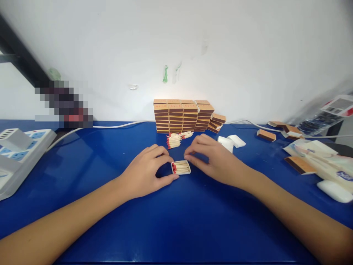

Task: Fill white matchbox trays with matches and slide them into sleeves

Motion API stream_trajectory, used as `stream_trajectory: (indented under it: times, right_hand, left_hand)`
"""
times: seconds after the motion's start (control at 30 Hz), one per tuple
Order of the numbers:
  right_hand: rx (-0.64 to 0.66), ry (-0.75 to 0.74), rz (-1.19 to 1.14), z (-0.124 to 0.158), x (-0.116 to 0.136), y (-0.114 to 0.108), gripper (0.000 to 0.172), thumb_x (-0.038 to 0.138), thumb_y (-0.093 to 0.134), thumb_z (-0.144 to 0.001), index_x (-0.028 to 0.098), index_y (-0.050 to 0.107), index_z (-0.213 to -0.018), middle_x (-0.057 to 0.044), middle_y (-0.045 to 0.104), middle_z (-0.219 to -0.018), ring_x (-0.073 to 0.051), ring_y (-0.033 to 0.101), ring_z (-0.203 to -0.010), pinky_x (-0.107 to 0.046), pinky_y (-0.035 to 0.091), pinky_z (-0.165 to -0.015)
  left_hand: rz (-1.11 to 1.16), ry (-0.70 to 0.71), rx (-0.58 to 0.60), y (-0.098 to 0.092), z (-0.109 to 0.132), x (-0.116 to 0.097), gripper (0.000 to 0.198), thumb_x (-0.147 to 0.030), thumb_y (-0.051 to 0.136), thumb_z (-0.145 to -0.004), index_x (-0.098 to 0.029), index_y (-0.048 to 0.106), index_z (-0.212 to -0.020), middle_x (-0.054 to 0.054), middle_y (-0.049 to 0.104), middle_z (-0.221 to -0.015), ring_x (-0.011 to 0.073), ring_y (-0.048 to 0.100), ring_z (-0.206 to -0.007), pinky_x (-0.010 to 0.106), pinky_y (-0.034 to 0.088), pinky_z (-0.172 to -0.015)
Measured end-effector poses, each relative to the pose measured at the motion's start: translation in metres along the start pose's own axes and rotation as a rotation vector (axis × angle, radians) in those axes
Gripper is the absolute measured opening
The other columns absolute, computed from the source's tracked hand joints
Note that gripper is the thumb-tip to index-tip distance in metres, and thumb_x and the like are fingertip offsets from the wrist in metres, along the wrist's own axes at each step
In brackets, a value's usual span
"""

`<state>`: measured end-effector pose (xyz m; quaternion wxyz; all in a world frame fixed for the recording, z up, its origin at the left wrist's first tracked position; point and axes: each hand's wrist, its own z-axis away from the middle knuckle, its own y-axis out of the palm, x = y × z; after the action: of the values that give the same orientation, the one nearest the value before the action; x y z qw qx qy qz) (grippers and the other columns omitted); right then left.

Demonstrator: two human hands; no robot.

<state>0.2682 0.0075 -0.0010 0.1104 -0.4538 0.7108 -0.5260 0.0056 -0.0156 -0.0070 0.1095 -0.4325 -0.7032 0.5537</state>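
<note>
A small white tray (182, 173) of red-tipped matches (182, 167) sits at the middle of the blue tabletop (176, 228), between 2 bare hands. The left hand (146, 171) has its grip on the tray's left end, thumb at the near edge and forefinger at the far edge, pinching lightly by the look of it. The right hand (213, 158) hovers just beside the far right corner, thumb and forefinger close together; whether anything lies between them cannot be told.

Good handling here would likely mean steadying the thin walls without squeezing, and nudging sticks parallel with fingertips, heads at 1 end, none above the rim.

The sticks are slim, pale and wood-like, their heads rounded. Just beyond lie a loose match pile (173, 141) and a smaller cluster (187, 135). Behind them rises a matchbox stack (176, 119), 4 columns across, of tan boxes with dark brown sides, beside a few tilted boxes (218, 121). White, sharp-cornered empty trays (237, 140) rest beyond the right hand. A crinkled soft pack (317, 154) lies far right; a hard-edged power strip (33, 152), far left.
</note>
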Motion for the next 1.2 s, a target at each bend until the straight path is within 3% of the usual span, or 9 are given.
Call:
stream_trajectory:
  times: [0.1, 0.17, 0.3, 0.6, 0.97, 1.2]
  right_hand:
    - [-0.084, 0.053, 0.136, -0.005, -0.025, 0.003, 0.026, 0.025, 0.051, -0.105, 0.022, 0.07, -0.122, -0.013, 0.065, -0.107, -0.03, 0.056, -0.104, -0.05, 0.05, -0.093]
    - [-0.063, 0.071, 0.225, -0.007, -0.041, 0.006, 0.034, 0.024, 0.047, -0.105, 0.021, 0.069, -0.131, -0.016, 0.064, -0.116, -0.033, 0.054, -0.109, -0.055, 0.048, -0.097]
    - [-0.025, 0.073, 0.277, -0.007, -0.059, 0.01, 0.037, 0.025, 0.044, -0.106, 0.019, 0.071, -0.13, -0.018, 0.064, -0.118, -0.034, 0.052, -0.111, -0.055, 0.047, -0.099]
    - [-0.021, 0.071, 0.279, -0.008, -0.057, 0.011, 0.034, 0.026, 0.044, -0.107, 0.017, 0.07, -0.127, -0.017, 0.064, -0.116, -0.033, 0.052, -0.11, -0.053, 0.047, -0.099]
    - [-0.082, 0.061, 0.259, -0.007, -0.058, 0.01, 0.016, 0.024, 0.056, -0.103, 0.018, 0.071, -0.105, -0.015, 0.066, -0.105, -0.031, 0.054, -0.101, -0.049, 0.048, -0.094]
    - [-0.057, 0.071, 0.242, -0.007, -0.058, 0.009, 0.015, 0.025, 0.056, -0.103, 0.02, 0.069, -0.099, -0.014, 0.067, -0.104, -0.031, 0.054, -0.1, -0.049, 0.047, -0.093]
  left_hand:
    - [0.005, 0.009, -0.008, 0.0, 0.0, 0.0, 0.027, -0.042, 0.075, -0.095, -0.021, 0.075, -0.111, 0.008, 0.07, -0.11, 0.0246, 0.063, -0.099, 0.045, 0.055, -0.092]
    - [0.006, 0.013, -0.01, -0.001, 0.0, 0.0, 0.026, -0.043, 0.074, -0.095, -0.021, 0.075, -0.111, 0.008, 0.07, -0.11, 0.0243, 0.063, -0.099, 0.044, 0.055, -0.092]
    - [0.002, 0.004, -0.006, 0.0, 0.0, 0.001, 0.026, -0.043, 0.074, -0.095, -0.02, 0.075, -0.109, 0.008, 0.07, -0.109, 0.0246, 0.063, -0.099, 0.044, 0.055, -0.091]
    - [0.002, 0.011, -0.01, 0.0, 0.0, 0.001, 0.027, -0.043, 0.074, -0.095, -0.02, 0.075, -0.11, 0.008, 0.07, -0.11, 0.0246, 0.063, -0.1, 0.044, 0.054, -0.092]
    - [-0.001, 0.009, -0.007, 0.0, 0.0, 0.001, 0.027, -0.042, 0.074, -0.095, -0.019, 0.075, -0.109, 0.007, 0.07, -0.109, 0.0242, 0.062, -0.099, 0.044, 0.054, -0.092]
    - [0.0, 0.008, -0.012, 0.001, 0.0, 0.001, 0.027, -0.043, 0.075, -0.095, -0.019, 0.075, -0.109, 0.008, 0.07, -0.11, 0.0242, 0.063, -0.1, 0.043, 0.054, -0.092]
